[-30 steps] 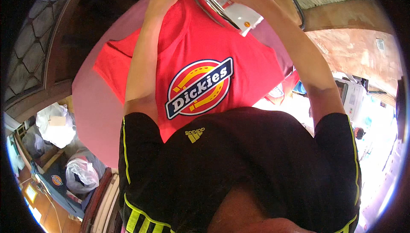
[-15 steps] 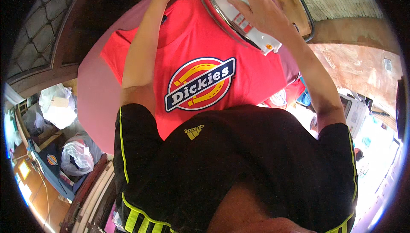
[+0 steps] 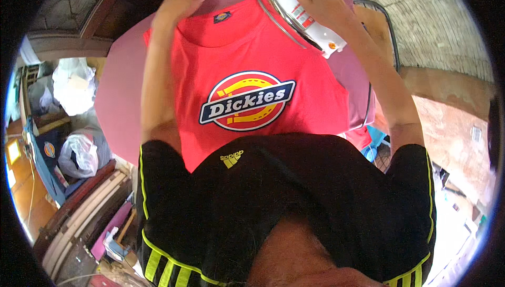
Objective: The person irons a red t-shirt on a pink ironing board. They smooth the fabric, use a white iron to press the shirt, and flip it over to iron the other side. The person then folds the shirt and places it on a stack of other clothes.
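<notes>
A red T-shirt (image 3: 310,95) lies spread on a mauve padded ironing board (image 3: 123,95), its neckline toward the far side. A large round print in yellow, red and navy covers its chest, and a small dark label shows inside the collar. My right hand (image 3: 322,0) grips the handle of a white clothes iron (image 3: 302,17), which is at the shirt's far right shoulder area. My left hand (image 3: 184,2) is over the far left shoulder, beside the collar. Its fingers are stretched out, slightly blurred, with nothing in them.
A black metal frame (image 3: 392,32) with a tan panel borders the board at the right. White plastic bags (image 3: 73,87) and a dark blue cloth (image 3: 47,155) are at the left. Stacked boards (image 3: 79,224) lie below them. A blue item (image 3: 374,142) shows near my right elbow.
My left hand has come away from the shirt's collar area, down and to the left. The shirt has turned slightly, uncovering the neckline and label. The iron is still in my right hand.
</notes>
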Available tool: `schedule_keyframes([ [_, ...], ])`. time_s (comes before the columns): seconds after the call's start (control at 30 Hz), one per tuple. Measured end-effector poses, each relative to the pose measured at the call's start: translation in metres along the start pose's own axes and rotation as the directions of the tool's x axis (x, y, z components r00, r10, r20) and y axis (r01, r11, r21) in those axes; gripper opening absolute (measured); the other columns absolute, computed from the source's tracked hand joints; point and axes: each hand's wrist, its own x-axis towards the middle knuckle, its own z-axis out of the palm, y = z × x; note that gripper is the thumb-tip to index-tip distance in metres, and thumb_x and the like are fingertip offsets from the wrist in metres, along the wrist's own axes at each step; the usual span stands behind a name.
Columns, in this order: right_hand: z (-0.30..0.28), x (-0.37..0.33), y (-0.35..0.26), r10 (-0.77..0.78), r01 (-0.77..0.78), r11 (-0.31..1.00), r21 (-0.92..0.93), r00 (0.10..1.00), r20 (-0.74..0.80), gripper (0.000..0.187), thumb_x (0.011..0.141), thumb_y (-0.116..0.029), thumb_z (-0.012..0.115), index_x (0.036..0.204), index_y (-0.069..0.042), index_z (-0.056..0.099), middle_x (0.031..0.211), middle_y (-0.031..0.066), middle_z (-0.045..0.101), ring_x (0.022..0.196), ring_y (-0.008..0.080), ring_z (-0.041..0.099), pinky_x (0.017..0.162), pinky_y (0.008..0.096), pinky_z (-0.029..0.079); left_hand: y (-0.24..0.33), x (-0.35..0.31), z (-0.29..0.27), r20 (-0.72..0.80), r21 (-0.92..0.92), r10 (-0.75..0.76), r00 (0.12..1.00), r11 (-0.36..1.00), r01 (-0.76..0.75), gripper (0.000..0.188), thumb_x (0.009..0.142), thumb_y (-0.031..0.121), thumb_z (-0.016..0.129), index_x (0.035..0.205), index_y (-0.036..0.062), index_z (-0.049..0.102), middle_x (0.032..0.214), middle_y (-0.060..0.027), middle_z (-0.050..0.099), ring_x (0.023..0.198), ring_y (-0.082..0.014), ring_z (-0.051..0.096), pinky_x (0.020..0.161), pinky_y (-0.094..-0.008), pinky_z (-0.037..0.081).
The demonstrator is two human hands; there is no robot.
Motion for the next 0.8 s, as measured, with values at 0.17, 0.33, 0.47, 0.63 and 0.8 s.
schedule_keyframes([
  [0.17,-0.004,-0.002,0.004,-0.186,0.181,0.982,0.049,0.974,0.131,0.039,0.095,-0.035,0.064,0.112,-0.001,0.058,0.086,0.0235,0.066,0.082,0.0403,0.065,0.071,0.0457,0.050,-0.071,-0.132,-0.012,-0.066,-0.058,-0.272,0.960,0.961,0.269,0.043,0.088,0.034,0.071,0.118,0.0034,0.066,0.107,-0.0139,0.072,0.097,-0.0306,0.068,0.085,-0.0413,0.052],
  [0.33,-0.020,-0.006,-0.001,-0.365,0.283,0.920,0.270,0.867,0.339,0.032,0.090,-0.026,0.071,0.107,-0.003,0.057,0.085,0.0211,0.066,0.075,0.0385,0.065,0.064,0.0415,0.050,-0.087,-0.139,-0.006,0.014,-0.616,-0.494,0.869,0.680,0.397,0.036,0.092,0.034,0.070,0.107,0.0004,0.070,0.091,-0.0079,0.072,0.086,-0.0142,0.065,0.080,-0.0284,0.051],
  [0.47,-0.011,-0.002,-0.034,-0.368,0.308,0.929,0.205,0.831,0.418,0.035,0.086,-0.025,0.075,0.108,-0.003,0.058,0.086,0.0188,0.066,0.076,0.0367,0.067,0.064,0.0390,0.052,-0.047,-0.128,-0.020,-0.147,-0.499,-0.540,0.829,0.764,0.409,0.016,0.091,0.014,0.069,0.083,0.0011,0.065,0.069,-0.0008,0.057,0.064,-0.0114,0.051,0.060,-0.0296,0.044],
  [0.63,0.011,0.014,-0.084,-0.490,0.449,0.871,0.200,0.772,0.404,0.036,0.090,-0.033,0.067,0.103,-0.001,0.058,0.082,0.0223,0.065,0.074,0.0401,0.066,0.065,0.0460,0.051,-0.052,-0.130,-0.007,-0.198,-0.578,-0.514,0.835,0.749,0.324,0.015,0.090,0.013,0.072,0.084,0.0028,0.064,0.072,0.0033,0.056,0.069,-0.0095,0.049,0.061,-0.0285,0.043],
  [0.8,0.031,0.024,-0.126,-0.598,0.547,0.801,0.245,0.753,0.275,0.035,0.088,-0.032,0.067,0.098,-0.001,0.055,0.081,0.0224,0.064,0.072,0.0443,0.064,0.063,0.0516,0.051,-0.061,-0.129,0.004,-0.209,-0.697,-0.509,0.835,0.677,0.238,0.011,0.090,0.010,0.072,0.085,0.0048,0.064,0.074,0.0049,0.057,0.069,-0.0078,0.049,0.062,-0.0255,0.043],
])
